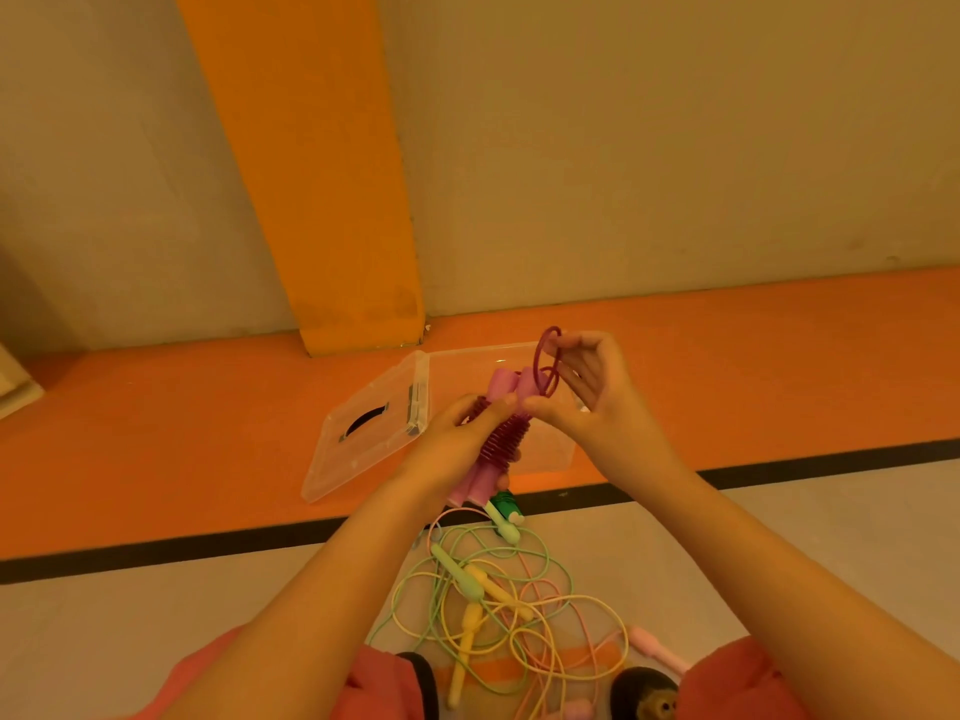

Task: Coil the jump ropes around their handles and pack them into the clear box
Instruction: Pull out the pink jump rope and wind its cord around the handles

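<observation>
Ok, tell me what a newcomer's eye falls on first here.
First, the pink jump rope at centre, coiled tightly round its paired handles, gripped by the left hand while the right hand pinches a loose loop. Next, the tangle of pastel ropes on the floor below, and the open clear box just behind the hands.

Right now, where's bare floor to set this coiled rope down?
Free: orange floor left of the box lid and right of the clear box; grey floor on either side of the rope tangle. Crowded: the tangle itself, in front of the box.
</observation>
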{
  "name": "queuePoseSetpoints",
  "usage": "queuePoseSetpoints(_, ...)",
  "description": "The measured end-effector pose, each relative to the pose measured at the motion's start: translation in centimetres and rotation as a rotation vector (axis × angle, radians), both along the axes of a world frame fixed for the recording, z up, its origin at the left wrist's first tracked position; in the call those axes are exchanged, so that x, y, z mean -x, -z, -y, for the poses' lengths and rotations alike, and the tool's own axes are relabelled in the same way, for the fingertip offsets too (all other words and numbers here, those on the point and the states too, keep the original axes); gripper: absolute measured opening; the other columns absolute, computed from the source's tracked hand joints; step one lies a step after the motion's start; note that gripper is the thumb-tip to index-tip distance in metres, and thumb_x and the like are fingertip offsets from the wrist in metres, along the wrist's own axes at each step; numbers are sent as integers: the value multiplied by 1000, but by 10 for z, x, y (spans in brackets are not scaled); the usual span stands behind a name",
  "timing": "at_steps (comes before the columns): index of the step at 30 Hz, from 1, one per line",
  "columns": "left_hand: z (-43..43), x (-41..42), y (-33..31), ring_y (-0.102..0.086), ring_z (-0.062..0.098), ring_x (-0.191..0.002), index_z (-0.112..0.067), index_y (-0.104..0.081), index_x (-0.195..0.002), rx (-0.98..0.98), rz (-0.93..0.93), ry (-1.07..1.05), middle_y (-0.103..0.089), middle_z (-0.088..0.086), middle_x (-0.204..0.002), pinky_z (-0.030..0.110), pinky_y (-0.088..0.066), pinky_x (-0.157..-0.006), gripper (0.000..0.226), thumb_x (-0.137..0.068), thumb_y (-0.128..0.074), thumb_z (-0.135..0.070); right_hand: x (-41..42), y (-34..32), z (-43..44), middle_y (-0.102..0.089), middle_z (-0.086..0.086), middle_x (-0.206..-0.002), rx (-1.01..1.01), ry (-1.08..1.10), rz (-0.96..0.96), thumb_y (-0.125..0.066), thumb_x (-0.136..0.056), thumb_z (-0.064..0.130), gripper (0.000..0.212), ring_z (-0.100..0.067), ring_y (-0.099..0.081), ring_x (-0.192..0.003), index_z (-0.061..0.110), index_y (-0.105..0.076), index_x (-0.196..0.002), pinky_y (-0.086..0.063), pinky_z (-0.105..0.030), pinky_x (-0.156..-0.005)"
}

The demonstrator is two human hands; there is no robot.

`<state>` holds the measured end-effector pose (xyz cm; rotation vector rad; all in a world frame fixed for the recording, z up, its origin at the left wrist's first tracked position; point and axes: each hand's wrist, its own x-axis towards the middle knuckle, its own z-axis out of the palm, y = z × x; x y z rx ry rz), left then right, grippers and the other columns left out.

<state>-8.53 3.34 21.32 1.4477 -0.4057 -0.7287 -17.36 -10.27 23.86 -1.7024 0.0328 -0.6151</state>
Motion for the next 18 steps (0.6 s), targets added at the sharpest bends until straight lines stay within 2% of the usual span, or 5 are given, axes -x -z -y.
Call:
queuePoseSetpoints(4,5,4,3,-57,32,-66,-7,-59,-101,7,68,-17,-62,20,-83,29,-48,-45,40,-82,-71,-40,0,0,1,-58,7,-119,67,78,28,-74,-76,6,50,-2,-56,-113,32,-44,-107,-43,-19,-98)
queuePoseSetpoints(8,5,8,1,-58,30,-65,-14,-61,-107,12,138,-12,-60,18,-87,31,-50,-48,50,-68,-77,-40,1,-2,5,-65,2,-111,176,116,30,-71,-79,3,40,-2,-63,-98,21,-56,-113,-49,-17,-86)
queuePoseSetpoints(10,4,8,-3,-59,29,-65,-15,-60,-113,11,173,-12,-61,15,-92,31,-51,-49,49,-71,-76,-35,2,-3,9,-68,-2,-105,244,149,25,-73,-78,4,34,-4,-65,-91,18,-62,-108,-52,-19,-82)
queuePoseSetpoints(12,3,10,-5,-60,27,-63,-15,-58,-116,10,186,-28,-63,13,-94,32,-51,-51,44,-78,-74,-28,3,-5,14,-69,0,-95,310,166,28,-74,-76,3,31,-3,-65,-83,23,-64,-99,-52,-18,-76)
queuePoseSetpoints(18,2,10,-7,-63,22,-58,-15,-54,-117,18,111,-46,-67,14,-83,29,-50,-57,36,-84,-69,-13,1,0,19,-60,11,-78,441,186,-5,-74,-75,0,22,6,-57,-70,15,-66,-90,-44,-8,-66)
